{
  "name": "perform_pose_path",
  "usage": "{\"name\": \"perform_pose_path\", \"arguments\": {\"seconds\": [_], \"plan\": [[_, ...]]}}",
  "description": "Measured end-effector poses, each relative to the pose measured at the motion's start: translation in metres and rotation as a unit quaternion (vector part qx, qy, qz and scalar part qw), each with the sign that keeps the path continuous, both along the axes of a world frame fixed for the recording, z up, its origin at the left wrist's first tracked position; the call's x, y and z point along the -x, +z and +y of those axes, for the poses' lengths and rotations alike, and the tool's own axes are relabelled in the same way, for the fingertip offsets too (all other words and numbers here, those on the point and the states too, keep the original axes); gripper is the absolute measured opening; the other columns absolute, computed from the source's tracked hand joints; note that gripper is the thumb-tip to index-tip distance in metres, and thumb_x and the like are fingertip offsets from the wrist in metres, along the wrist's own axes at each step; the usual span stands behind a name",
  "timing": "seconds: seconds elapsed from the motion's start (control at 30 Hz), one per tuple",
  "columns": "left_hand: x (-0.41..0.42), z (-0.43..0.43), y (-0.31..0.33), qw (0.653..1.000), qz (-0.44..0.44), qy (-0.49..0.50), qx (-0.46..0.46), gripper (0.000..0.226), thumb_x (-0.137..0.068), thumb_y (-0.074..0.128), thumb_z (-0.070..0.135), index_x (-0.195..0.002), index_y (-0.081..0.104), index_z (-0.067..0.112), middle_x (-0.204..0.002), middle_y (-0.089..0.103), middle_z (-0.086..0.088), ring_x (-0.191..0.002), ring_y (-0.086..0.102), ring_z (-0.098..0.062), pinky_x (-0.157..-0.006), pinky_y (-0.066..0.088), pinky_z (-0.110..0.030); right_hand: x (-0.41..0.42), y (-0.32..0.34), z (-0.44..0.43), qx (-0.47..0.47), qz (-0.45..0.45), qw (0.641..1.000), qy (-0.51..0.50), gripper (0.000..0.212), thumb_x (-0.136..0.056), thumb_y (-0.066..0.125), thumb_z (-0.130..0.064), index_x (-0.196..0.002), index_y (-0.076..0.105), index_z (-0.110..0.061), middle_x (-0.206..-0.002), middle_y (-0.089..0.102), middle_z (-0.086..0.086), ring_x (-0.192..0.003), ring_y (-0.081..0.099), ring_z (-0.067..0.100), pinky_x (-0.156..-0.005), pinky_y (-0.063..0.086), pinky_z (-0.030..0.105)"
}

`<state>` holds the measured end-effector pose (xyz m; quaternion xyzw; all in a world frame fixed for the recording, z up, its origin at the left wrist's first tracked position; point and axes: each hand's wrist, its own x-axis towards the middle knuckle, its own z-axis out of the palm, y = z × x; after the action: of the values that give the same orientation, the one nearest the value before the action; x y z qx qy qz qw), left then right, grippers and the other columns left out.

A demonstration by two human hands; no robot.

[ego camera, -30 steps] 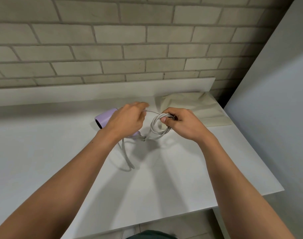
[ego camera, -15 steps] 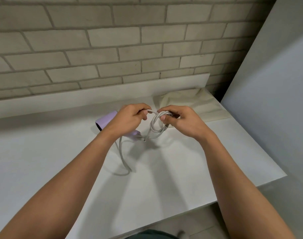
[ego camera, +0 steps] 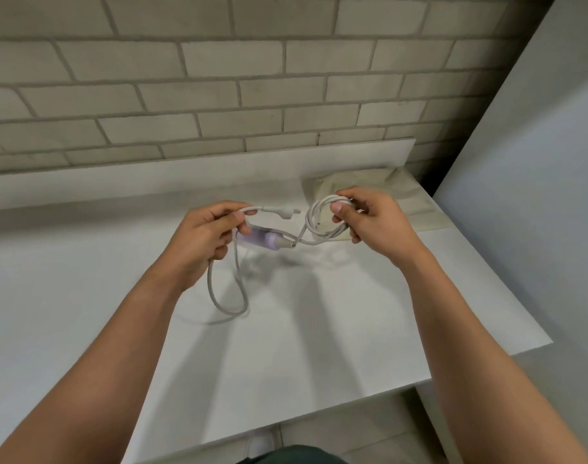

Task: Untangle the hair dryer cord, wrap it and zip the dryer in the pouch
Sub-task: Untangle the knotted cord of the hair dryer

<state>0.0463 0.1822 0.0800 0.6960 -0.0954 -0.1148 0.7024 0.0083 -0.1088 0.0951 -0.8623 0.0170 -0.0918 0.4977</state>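
Observation:
A lilac hair dryer (ego camera: 262, 238) lies on the white counter (ego camera: 285, 346), mostly hidden behind my left hand. Its grey cord (ego camera: 227, 296) hangs in a loop below that hand. My left hand (ego camera: 202, 239) pinches the cord near the plug (ego camera: 284, 210), which points right. My right hand (ego camera: 373, 226) grips several coils of the cord (ego camera: 314, 217) above the counter. A beige pouch (ego camera: 409, 199) lies flat at the back right, behind my right hand.
A brick wall (ego camera: 252, 95) and a low white backsplash (ego camera: 152, 175) close off the back. A grey panel (ego camera: 537, 195) stands at the right. The counter's front edge (ego camera: 319, 410) and right edge drop to the floor.
My hands have moved apart. The left hand has drawn the plug end out of the coils, so the plug now shows between the hands. The camera has tilted.

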Motion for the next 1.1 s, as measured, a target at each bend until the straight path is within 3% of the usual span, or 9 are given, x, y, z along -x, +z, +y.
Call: {"name": "perform_pose_path", "arguments": {"seconds": [0.2,0.37,0.5,0.63,0.8,0.87,0.93,1.03,1.1], "plan": [[0.032,0.011,-0.017,0.998,0.02,0.008,0.053,0.031,-0.101,0.052,0.004,-0.104,0.08,0.019,-0.077,0.062,-0.005,-0.055,0.028,-0.011,-0.05,0.016,-0.025,-0.002,-0.002,-0.006,0.023,-0.001,1.0,-0.006,0.007,-0.098,0.066,-0.025,-0.097,0.072,-0.022,-0.076,0.073,-0.002,-0.065,0.068,0.001,-0.059,0.044,0.015],[0.065,0.003,-0.033,0.981,-0.021,-0.079,-0.176,0.023,-0.099,0.065,0.016,-0.108,0.081,0.03,-0.083,0.075,0.002,-0.065,0.049,-0.011,-0.057,0.036,-0.018,-0.006,0.003,-0.003,-0.001,0.008,1.0,0.025,0.01,-0.096,0.065,-0.027,-0.089,0.068,-0.022,-0.076,0.074,0.002,-0.058,0.06,0.007,-0.059,0.05,0.033],[0.081,-0.028,-0.059,0.952,-0.051,-0.05,-0.298,0.027,-0.095,0.067,0.017,-0.111,0.079,0.035,-0.093,0.079,0.014,-0.087,0.07,-0.004,-0.079,0.053,-0.019,-0.006,0.004,0.002,-0.036,0.016,0.995,0.09,0.007,-0.092,0.068,-0.022,-0.085,0.068,-0.019,-0.083,0.073,0.009,-0.063,0.064,0.021,-0.072,0.061,0.05],[0.089,-0.056,-0.096,0.914,-0.097,-0.019,-0.393,0.029,-0.098,0.061,0.019,-0.121,0.076,0.028,-0.114,0.077,0.008,-0.107,0.068,-0.009,-0.094,0.048,-0.016,-0.001,0.002,0.008,-0.01,-0.014,0.989,0.149,0.007,-0.089,0.075,-0.01,-0.093,0.075,-0.016,-0.091,0.077,0.001,-0.081,0.072,0.023,-0.085,0.061,0.042],[0.096,-0.076,-0.13,0.9,-0.078,-0.048,-0.426,0.022,-0.099,0.059,0.018,-0.11,0.078,0.021,-0.097,0.078,-0.006,-0.095,0.067,-0.028,-0.087,0.053,-0.037,0.004,-0.004,0.012,-0.032,-0.028,0.982,0.184,0.024,-0.081,0.081,0.002,-0.087,0.078,-0.021,-0.114,0.076,-0.003,-0.095,0.073,0.013,-0.09,0.057,0.032],[0.096,-0.083,-0.127,0.898,-0.051,-0.088,-0.429,0.021,-0.098,0.064,0.034,-0.107,0.075,0.02,-0.091,0.074,-0.005,-0.088,0.066,-0.025,-0.082,0.055,-0.041,0.004,-0.005,0.009,-0.023,-0.042,0.98,0.194,0.025,-0.081,0.08,0.005,-0.086,0.078,-0.02,-0.115,0.074,0.0,-0.099,0.072,0.011,-0.09,0.057,0.031],[0.098,-0.087,-0.112,0.887,-0.053,-0.128,-0.44,0.039,-0.096,0.061,0.052,-0.119,0.068,0.02,-0.107,0.07,-0.003,-0.1,0.064,-0.022,-0.087,0.054,-0.041,0.004,-0.006,0.005,-0.015,-0.05,0.979,0.197,0.024,-0.081,0.079,0.007,-0.084,0.078,-0.018,-0.116,0.073,0.001,-0.102,0.071,0.011,-0.089,0.058,0.035],[0.103,-0.084,-0.072,0.862,-0.126,-0.162,-0.464,0.049,-0.099,0.055,0.052,-0.14,0.056,0.026,-0.127,0.065,0.0,-0.114,0.061,-0.018,-0.094,0.052,-0.04,0.003,-0.01,-0.001,-0.009,-0.052,0.979,0.199,0.019,-0.081,0.078,0.008,-0.085,0.079,-0.011,-0.117,0.073,0.0,-0.105,0.07,0.014,-0.089,0.057,0.043],[0.106,-0.076,-0.037,0.888,-0.157,-0.158,-0.404,0.038,-0.098,0.06,0.047,-0.131,0.065,0.029,-0.112,0.073,0.009,-0.097,0.07,-0.007,-0.088,0.056,-0.032,0.002,-0.014,-0.006,-0.005,-0.058,0.979,0.197,0.018,-0.082,0.078,0.008,-0.086,0.079,-0.01,-0.118,0.072,-0.001,-0.106,0.07,0.015,-0.088,0.057,0.044]]}}
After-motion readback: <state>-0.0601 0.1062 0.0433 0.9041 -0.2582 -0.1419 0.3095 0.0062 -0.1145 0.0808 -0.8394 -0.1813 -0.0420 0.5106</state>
